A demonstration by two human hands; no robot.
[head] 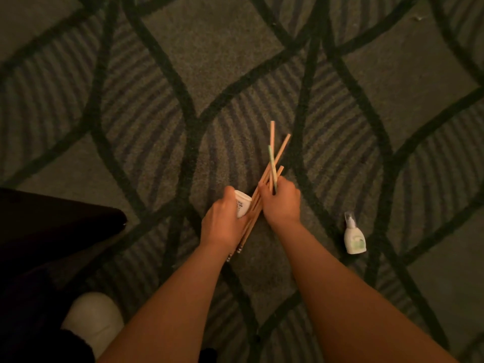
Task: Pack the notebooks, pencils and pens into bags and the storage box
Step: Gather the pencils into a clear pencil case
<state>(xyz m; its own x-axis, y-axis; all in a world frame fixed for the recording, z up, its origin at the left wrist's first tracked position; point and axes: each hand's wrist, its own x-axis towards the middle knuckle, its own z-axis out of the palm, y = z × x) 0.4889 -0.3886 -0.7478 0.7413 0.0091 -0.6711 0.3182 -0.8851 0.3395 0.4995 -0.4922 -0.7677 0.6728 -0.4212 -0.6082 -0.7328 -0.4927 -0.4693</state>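
Starting nearest: a rounded, smooth white shoe toe (pixel 91 320) sits at lower left on the floor, with a dark mass (pixel 52 231) beyond it, identity not discernible. Two bare forearms reach forward over the carpet (pixel 222 61).

The left grip (pixel 222 221) is curled round a small white plastic container (pixel 242 205). It is rounded, and its printed label is too small to read. The pencils (pixel 269 170) pass along the inner side of this hand, and their metal ferrules (pixel 238 248) show beside the wrist. The right grip (pixel 280 203) is closed as a fist round the middle of the bundle.

The pencils are thus held above the carpet between both hands. They are slim, straight sticks of natural wood colour, fanned loosely at the far ends. One pale green pencil (pixel 271 158) lies among them.

To the right, well apart from the hands, a small white bottle (pixel 355 238) with a clear cap rests on the carpet, cap end pointing away. The carpet is short-pile and grey-green, marked with dark curved bands and ribbed, striped panels.
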